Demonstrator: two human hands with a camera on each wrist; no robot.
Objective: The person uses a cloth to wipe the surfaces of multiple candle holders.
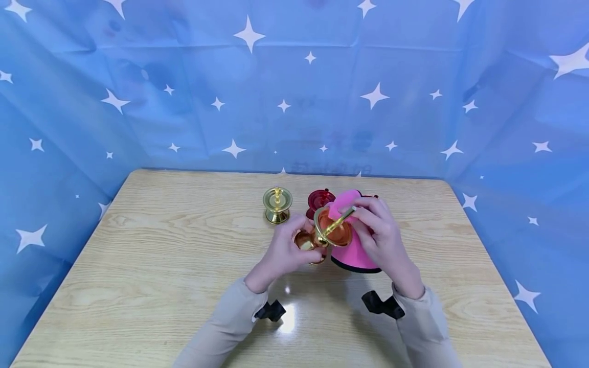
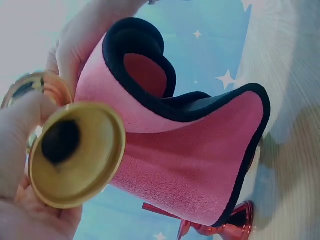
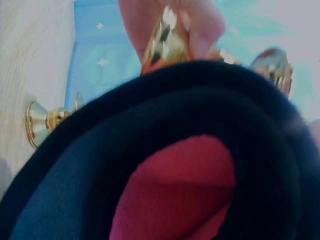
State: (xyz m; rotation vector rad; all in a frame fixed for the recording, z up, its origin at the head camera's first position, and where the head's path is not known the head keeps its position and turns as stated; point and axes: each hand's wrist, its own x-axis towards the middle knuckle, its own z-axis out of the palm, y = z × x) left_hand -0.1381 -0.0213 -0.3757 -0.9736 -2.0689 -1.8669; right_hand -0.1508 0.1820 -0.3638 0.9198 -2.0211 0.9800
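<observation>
My left hand (image 1: 287, 248) grips a gold oil lamp (image 1: 339, 236) by its stem and foot, tilting its dish toward the right hand. The lamp's round base (image 2: 97, 155) faces the left wrist view. My right hand (image 1: 379, 237) pinches a pink cloth (image 1: 353, 254) with black edging against the dish rim, beside the thin central rod. Curled and hanging down, the cloth (image 3: 175, 185) fills much of the right wrist view and hides most of the right fingers there.
Behind the hands, a pale gold lamp (image 1: 277, 202) stands on the wooden table (image 1: 161, 245). To its right is a red lamp (image 1: 320, 199); another red piece (image 1: 371, 196) shows behind the cloth. A blue star-patterned curtain (image 1: 294, 76) hangs beyond the table's back edge.
</observation>
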